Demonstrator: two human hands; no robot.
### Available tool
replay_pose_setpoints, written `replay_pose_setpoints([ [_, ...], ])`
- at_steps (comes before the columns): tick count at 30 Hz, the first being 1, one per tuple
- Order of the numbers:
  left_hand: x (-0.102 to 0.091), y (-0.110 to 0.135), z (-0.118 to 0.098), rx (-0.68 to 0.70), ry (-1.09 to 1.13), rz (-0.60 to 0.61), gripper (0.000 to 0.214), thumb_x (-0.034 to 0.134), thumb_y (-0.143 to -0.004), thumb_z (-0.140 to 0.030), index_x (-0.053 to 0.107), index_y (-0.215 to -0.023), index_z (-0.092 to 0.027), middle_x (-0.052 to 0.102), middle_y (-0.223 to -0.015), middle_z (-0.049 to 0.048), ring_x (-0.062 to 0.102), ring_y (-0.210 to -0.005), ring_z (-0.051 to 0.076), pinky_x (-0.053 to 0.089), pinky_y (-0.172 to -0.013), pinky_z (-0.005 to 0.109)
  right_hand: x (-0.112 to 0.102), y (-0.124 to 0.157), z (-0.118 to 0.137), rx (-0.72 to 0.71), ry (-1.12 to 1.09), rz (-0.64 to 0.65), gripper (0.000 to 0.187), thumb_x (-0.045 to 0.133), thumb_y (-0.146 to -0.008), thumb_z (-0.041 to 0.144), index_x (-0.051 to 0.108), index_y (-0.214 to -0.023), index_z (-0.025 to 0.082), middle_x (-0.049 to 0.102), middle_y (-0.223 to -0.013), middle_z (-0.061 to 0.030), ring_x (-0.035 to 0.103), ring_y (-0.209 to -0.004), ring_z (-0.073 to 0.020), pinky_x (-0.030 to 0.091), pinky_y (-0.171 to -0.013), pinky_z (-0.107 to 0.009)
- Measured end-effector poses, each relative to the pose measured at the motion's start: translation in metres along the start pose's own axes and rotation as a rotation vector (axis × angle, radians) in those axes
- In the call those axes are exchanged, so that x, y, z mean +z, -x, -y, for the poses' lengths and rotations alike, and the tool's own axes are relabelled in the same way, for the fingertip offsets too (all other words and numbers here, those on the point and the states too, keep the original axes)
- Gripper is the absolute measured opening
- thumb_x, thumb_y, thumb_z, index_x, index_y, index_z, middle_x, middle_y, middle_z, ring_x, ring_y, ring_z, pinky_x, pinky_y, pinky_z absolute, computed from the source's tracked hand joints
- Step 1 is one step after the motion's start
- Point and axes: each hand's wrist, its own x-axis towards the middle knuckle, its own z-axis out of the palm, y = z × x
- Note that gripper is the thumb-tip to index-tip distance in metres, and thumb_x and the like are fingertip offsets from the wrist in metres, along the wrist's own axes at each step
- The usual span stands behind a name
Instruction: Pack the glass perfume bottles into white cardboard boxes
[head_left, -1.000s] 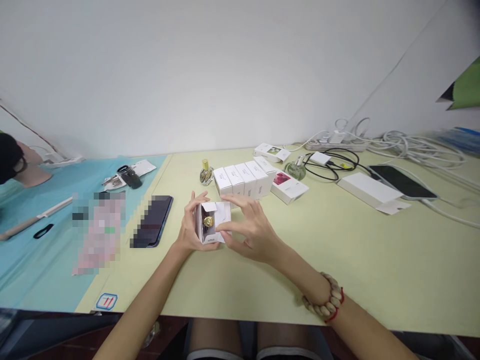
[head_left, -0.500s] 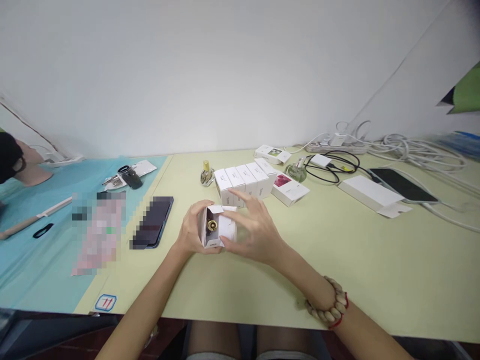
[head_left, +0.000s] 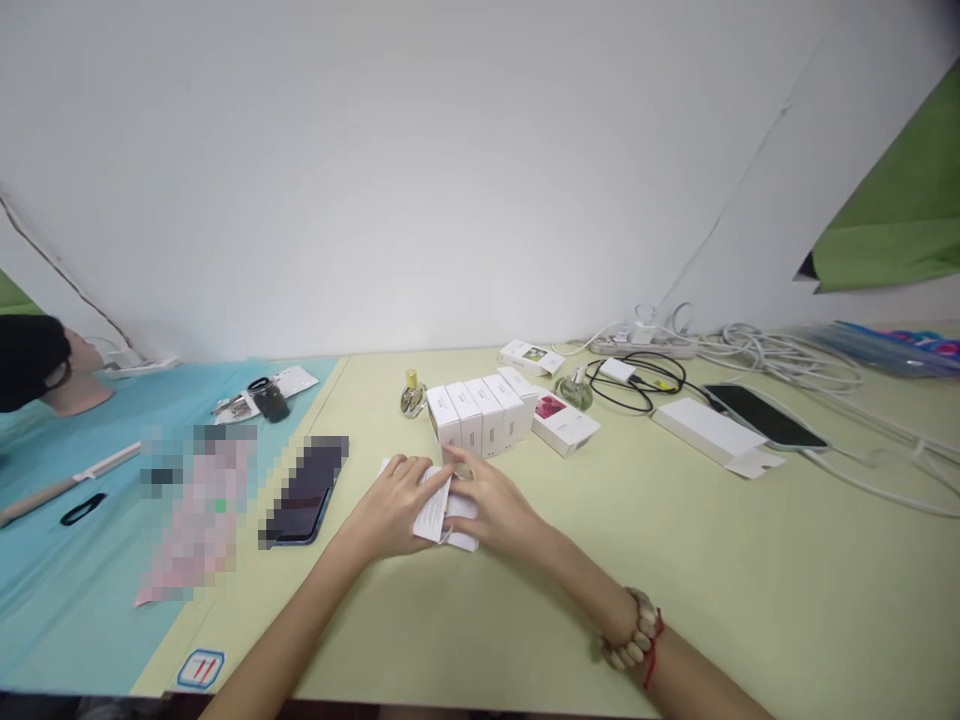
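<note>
Both my hands rest low on the pale green table (head_left: 675,580) around one small white box (head_left: 437,512). My left hand (head_left: 395,507) covers its left side with fingers curled over it. My right hand (head_left: 495,505) presses on its right end with fingers together. The box lies on the table between them, its flap side toward me; the gold-capped bottle inside is hidden. Just behind stands a row of several white boxes (head_left: 484,414). A small gold-capped perfume bottle (head_left: 412,394) stands left of that row.
A dark phone (head_left: 304,490) lies left of my hands on the blue mat's edge. A box with a pink picture (head_left: 564,421), a round green bottle (head_left: 574,390), black cables (head_left: 637,375), a long white box (head_left: 709,435) and another phone (head_left: 765,418) lie right. Another person's head (head_left: 37,365) shows far left.
The open box with the gold cap showing was held up in both hands; now it is down on the table under both hands, cap hidden. The camera tilted up.
</note>
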Motion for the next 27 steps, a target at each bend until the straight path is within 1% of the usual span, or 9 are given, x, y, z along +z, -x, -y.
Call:
replay_pose_setpoints([
  [3, -0.022, -0.003, -0.002, 0.037, -0.128, 0.091, 0.073, 0.062, -0.064, -0.040, 0.034, -0.128, -0.020, 0.054, -0.099, 0.0103, 0.052, -0.089, 0.026, 0.038, -0.079, 0.037, 0.013, 0.000, 0.000, -0.023, -0.152, -0.040, 0.027, 0.062, -0.072, 0.029, 0.065, -0.098, 0.024, 0.036, -0.136, -0.0069, 0.040, -0.122, -0.0249, 0.038, -0.096, -0.039],
  [8, -0.057, -0.016, -0.007, 0.157, -0.336, 0.189, 0.077, 0.070, -0.051, -0.055, 0.047, -0.113, -0.015, 0.057, -0.098, 0.0121, 0.052, -0.089, 0.027, 0.036, -0.079, 0.036, 0.029, -0.004, 0.008, -0.002, -0.391, -0.185, 0.034, 0.061, -0.069, 0.021, 0.063, -0.103, 0.025, 0.034, -0.135, -0.0065, 0.044, -0.117, -0.0242, 0.040, -0.094, -0.037],
  [12, -0.075, -0.032, -0.019, 0.145, -0.455, 0.247, 0.086, 0.072, -0.045, -0.058, 0.047, -0.114, -0.013, 0.058, -0.099, 0.0146, 0.052, -0.091, 0.029, 0.034, -0.083, 0.038, 0.031, -0.003, 0.010, 0.058, -0.636, -0.276, 0.040, 0.056, -0.075, 0.026, 0.054, -0.115, 0.026, 0.030, -0.135, -0.0081, 0.043, -0.117, -0.0234, 0.044, -0.089, -0.036],
  [14, -0.080, -0.039, -0.029, 0.119, -0.484, 0.265, 0.078, 0.070, -0.051, -0.054, 0.048, -0.112, -0.011, 0.058, -0.097, 0.0159, 0.052, -0.089, 0.029, 0.033, -0.083, 0.039, 0.028, 0.001, 0.008, 0.083, -0.733, -0.318, 0.040, 0.052, -0.079, 0.030, 0.051, -0.118, 0.026, 0.033, -0.133, -0.0080, 0.042, -0.117, -0.0225, 0.044, -0.091, -0.037],
  [17, -0.081, -0.046, -0.042, 0.101, -0.487, 0.298, 0.069, 0.066, -0.057, -0.047, 0.049, -0.112, -0.009, 0.058, -0.098, 0.0175, 0.052, -0.087, 0.028, 0.032, -0.083, 0.040, 0.021, 0.010, 0.006, 0.148, -0.824, -0.339, 0.036, 0.052, -0.080, 0.038, 0.053, -0.114, 0.025, 0.041, -0.127, -0.0073, 0.044, -0.115, -0.0221, 0.043, -0.091, -0.036],
  [19, -0.079, -0.048, -0.047, 0.099, -0.492, 0.311, 0.074, 0.067, -0.055, -0.044, 0.046, -0.117, -0.009, 0.058, -0.101, 0.0182, 0.052, -0.090, 0.029, 0.030, -0.086, 0.041, 0.020, 0.018, 0.005, 0.243, -0.932, -0.316, 0.038, 0.050, -0.081, 0.043, 0.051, -0.114, 0.025, 0.048, -0.122, -0.0070, 0.049, -0.109, -0.0213, 0.047, -0.085, -0.034],
  [21, -0.077, -0.051, -0.049, 0.100, -0.501, 0.320, 0.082, 0.069, -0.052, -0.042, 0.042, -0.122, -0.010, 0.057, -0.104, 0.0186, 0.051, -0.093, 0.030, 0.028, -0.089, 0.043, 0.022, 0.023, 0.006, 0.362, -1.072, -0.330, 0.040, 0.048, -0.081, 0.048, 0.048, -0.114, 0.025, 0.054, -0.116, -0.0064, 0.054, -0.101, -0.0202, 0.050, -0.078, -0.033],
  [24, -0.076, -0.055, -0.049, 0.099, -0.494, 0.349, 0.085, 0.068, -0.051, -0.043, 0.041, -0.124, -0.009, 0.057, -0.105, 0.0190, 0.050, -0.096, 0.031, 0.026, -0.091, 0.044, 0.030, 0.025, 0.006, 0.517, -1.285, -0.430, 0.041, 0.048, -0.080, 0.053, 0.049, -0.108, 0.024, 0.061, -0.107, -0.0048, 0.058, -0.093, -0.0193, 0.050, -0.071, -0.030],
  [27, -0.075, -0.057, -0.046, 0.061, -0.452, 0.355, 0.080, 0.066, -0.052, -0.044, 0.045, -0.121, -0.009, 0.058, -0.104, 0.0191, 0.051, -0.095, 0.032, 0.027, -0.090, 0.044, 0.030, 0.022, 0.006, 0.579, -1.460, -0.538, 0.043, 0.046, -0.079, 0.057, 0.049, -0.107, 0.024, 0.064, -0.101, -0.0033, 0.060, -0.089, -0.0195, 0.050, -0.065, -0.029],
])
